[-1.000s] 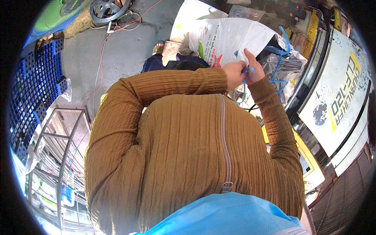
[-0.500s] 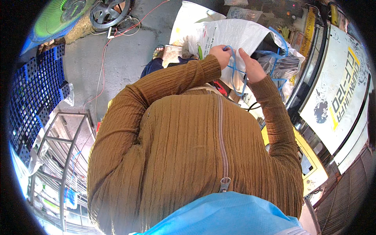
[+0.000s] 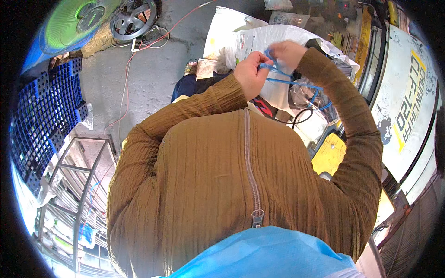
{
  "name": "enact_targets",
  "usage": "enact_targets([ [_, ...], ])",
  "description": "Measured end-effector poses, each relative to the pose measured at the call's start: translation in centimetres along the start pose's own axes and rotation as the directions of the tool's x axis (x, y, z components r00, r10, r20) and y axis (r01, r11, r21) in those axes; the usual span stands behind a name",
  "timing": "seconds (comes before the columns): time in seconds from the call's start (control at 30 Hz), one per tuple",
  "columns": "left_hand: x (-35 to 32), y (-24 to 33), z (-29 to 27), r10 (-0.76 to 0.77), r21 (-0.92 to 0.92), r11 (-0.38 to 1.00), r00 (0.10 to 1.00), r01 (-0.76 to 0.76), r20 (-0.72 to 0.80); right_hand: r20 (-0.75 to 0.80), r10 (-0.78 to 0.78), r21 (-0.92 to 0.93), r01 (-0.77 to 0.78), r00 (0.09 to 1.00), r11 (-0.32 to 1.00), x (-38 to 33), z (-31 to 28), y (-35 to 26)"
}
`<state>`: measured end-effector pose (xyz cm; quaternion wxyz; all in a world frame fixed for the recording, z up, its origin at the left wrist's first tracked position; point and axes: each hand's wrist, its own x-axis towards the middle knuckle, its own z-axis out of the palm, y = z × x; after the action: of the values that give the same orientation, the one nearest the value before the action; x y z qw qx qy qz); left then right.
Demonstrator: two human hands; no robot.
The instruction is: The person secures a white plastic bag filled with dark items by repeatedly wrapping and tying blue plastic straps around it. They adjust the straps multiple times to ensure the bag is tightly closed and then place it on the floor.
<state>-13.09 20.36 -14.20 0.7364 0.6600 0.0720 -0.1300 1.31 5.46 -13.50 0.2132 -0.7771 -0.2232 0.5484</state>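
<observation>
Left hand: the left hand (image 3: 251, 74) is curled into a loose fist, pinching a blue string (image 3: 289, 83) just in front of the white bag (image 3: 259, 39).
Right hand: the right hand (image 3: 287, 52) is raised just right of the left one, fingers bent down onto the same string; its motion blur hides how tight the hold is.
Blue string: it runs between the two hands, then trails right and down over the clear plastic wrap (image 3: 303, 97) that lies at the white bag's lower right edge.
White bag: large, crumpled, lying open on the ground ahead of the hands; both hands work over its near edge.
Floor: grey concrete (image 3: 143, 69), stained and cracked, spreads left of the white bag, with a thin red wire (image 3: 127, 88) snaking across it.
Fans: a green fan (image 3: 76, 23) and a dark fan (image 3: 134, 16) lie far left of the white bag, at the top of the view.
Crates: blue plastic crates (image 3: 44, 116) stack well left of the white bag, below the fans.
Rack: a grey metal frame (image 3: 79, 185) stands below the crates, lower left.
Machine: a white painted machine panel (image 3: 408, 106) rises right of the white bag, with a yellow block (image 3: 329, 155) near its base.
Clothing: a brown ribbed zip top (image 3: 222, 185) fills the middle, and a blue mask (image 3: 264, 255) sits at the lower edge.
</observation>
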Motion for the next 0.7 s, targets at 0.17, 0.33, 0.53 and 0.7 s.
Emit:
enact_targets([
  [0.17, -2.0, 0.8, -0.7, -0.008, -0.227, 0.968, 0.919, 0.105, 0.394, -0.423, -0.159, 0.119, 0.229, 0.892, 0.966, -5.2, -4.6, -5.0],
  [0.33, -1.6, 1.0, -1.7, -0.088, 0.023, 0.996, 0.904, 0.086, 0.418, -0.476, -0.221, -0.162, 0.162, 0.851, 0.973, -14.5, -7.8, -10.4],
  [0.53, 2.8, 1.5, 2.7, 0.426, -0.181, 0.904, 0.844, -0.386, 0.326, -0.61, -0.188, -0.447, -0.139, 0.77, 0.884, -23.8, -8.5, -13.1],
  [0.7, 2.8, 1.8, 5.3, 0.283, -0.399, 0.902, 0.925, -0.166, 0.255, -0.714, -0.046, -0.502, -0.464, 0.699, 0.73, -30.6, -8.3, -9.5],
])
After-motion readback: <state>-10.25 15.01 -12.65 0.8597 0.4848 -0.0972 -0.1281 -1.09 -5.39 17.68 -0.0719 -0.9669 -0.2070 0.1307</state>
